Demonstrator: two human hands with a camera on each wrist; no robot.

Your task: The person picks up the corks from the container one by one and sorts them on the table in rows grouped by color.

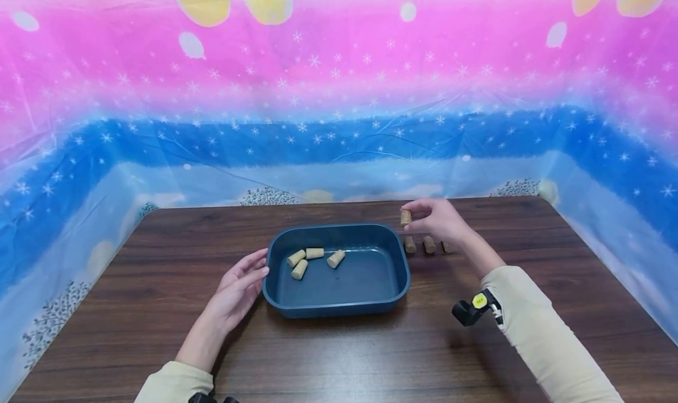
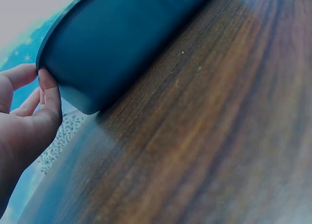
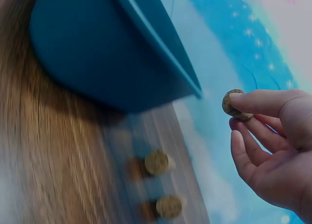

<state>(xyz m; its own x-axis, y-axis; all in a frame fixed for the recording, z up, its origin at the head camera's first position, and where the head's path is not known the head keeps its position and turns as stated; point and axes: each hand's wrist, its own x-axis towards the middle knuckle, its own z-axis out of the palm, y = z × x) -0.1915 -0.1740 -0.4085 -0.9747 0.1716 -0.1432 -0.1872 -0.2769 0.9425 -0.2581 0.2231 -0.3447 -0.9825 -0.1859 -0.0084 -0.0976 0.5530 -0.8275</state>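
Note:
My right hand [image 1: 436, 219] pinches a cork stopper [image 1: 405, 217] between thumb and fingertips, raised just past the back right corner of a dark blue plastic tub [image 1: 339, 310]. In the right wrist view, the thumb lies across the held cork's round end. My left hand [image 1: 238, 291] touches the tub's left end with thumb and fingertips, right at the rim. Inside the tub, several light corks [image 1: 336, 259] lie on their sides toward the left. Beside the tub's right wall stand three more corks [image 1: 429, 245], the rightmost partly hidden by my right hand.
A brown wood-grain table [image 1: 339, 362] carries everything. Around its back and sides hangs a pink and blue patterned cloth [image 1: 339, 138]. A black wrist strap mount [image 1: 468, 312] sticks out from my right sleeve.

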